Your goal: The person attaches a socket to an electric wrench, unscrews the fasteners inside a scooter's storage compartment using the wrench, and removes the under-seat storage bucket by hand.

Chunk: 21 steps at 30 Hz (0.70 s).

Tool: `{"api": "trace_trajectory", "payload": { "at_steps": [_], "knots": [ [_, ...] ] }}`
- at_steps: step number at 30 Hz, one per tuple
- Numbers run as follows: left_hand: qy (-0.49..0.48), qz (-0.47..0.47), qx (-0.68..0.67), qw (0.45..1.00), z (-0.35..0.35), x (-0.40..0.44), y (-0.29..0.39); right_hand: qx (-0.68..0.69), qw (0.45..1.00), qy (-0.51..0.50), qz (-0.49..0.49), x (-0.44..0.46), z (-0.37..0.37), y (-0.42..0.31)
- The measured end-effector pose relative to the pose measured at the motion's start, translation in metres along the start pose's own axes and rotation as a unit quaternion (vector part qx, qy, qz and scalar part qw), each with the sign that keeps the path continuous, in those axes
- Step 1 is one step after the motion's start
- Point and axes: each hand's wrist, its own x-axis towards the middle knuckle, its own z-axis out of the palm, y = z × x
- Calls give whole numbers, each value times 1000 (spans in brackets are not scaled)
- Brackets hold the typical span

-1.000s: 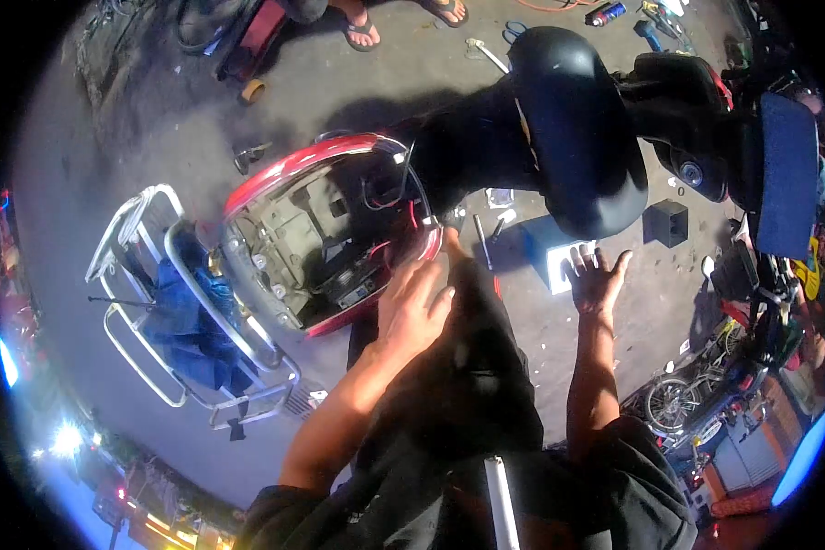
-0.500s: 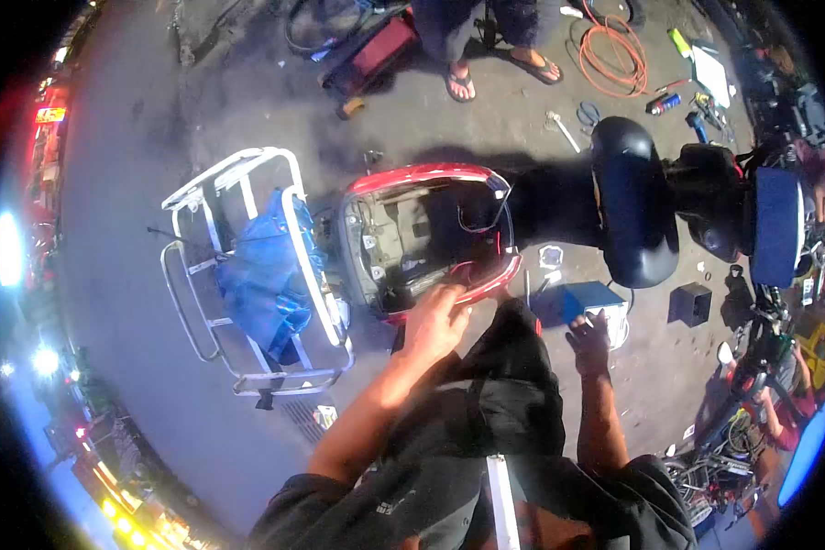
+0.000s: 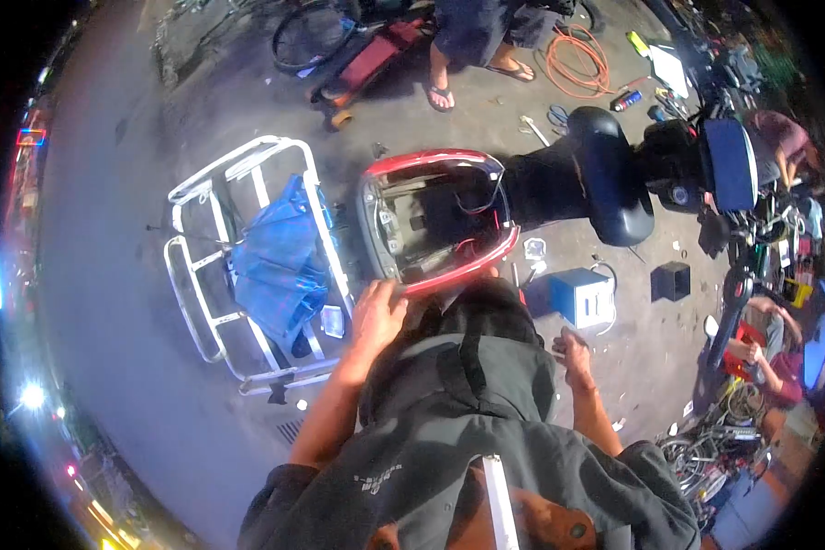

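My left hand point(image 3: 377, 318) is at the near left corner of a vehicle's red-rimmed open body point(image 3: 472, 266), fingers apart and holding nothing visible. Wires and grey parts show inside that body. To the right, my right hand point(image 3: 573, 356) hangs over the ground with its fingers curled; whether anything is in them is too small to tell. Just beyond it stands a blue and white box point(image 3: 581, 298). Left of the body lies a white metal rack point(image 3: 192, 321) with a blue cloth or sheet point(image 3: 282, 261) across it.
A black seat point(image 3: 608, 174) juts out on the right. A person's sandalled feet point(image 3: 441, 96) are at the top, beside an orange hose point(image 3: 577, 60). Other items are a dark box point(image 3: 671, 281), a blue can point(image 3: 627, 100), bicycles point(image 3: 706, 458) and people at right.
The view has risen and shifted. My left hand has moved left along the red rim to its near corner. My right hand has drawn back from the blue box, its fingers now curled.
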Motion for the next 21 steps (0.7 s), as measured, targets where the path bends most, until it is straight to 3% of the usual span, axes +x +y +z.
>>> {"api": "trace_trajectory", "payload": {
  "at_steps": [3, 4, 6, 10, 13, 15, 21],
  "knots": [
    [-46, 30, 40, 998, 2, -1, -11, -39, 999, 28, 23, -33, -8, 52],
    [-58, 45, 53, 996, 3, 0, -10, -11, 991, 76, 105, -38, -9, 73],
    [-77, 27, 81, 993, 4, 3, -6, 2, 989, 82, 125, -42, -20, 125],
    [-89, 12, 113, 990, 7, 9, -2, -44, 994, 68, 69, -55, -28, 162],
    [-98, -8, 138, 986, 11, 14, 7, -4, 997, 72, 41, -52, -33, 162],
    [-102, -24, 161, 981, 12, 15, 20, 106, 990, 75, 55, -51, -34, 138],
    [-71, -70, 224, 970, 31, 9, 33, 126, 990, 62, -14, -68, -84, 107]
  ]
}}
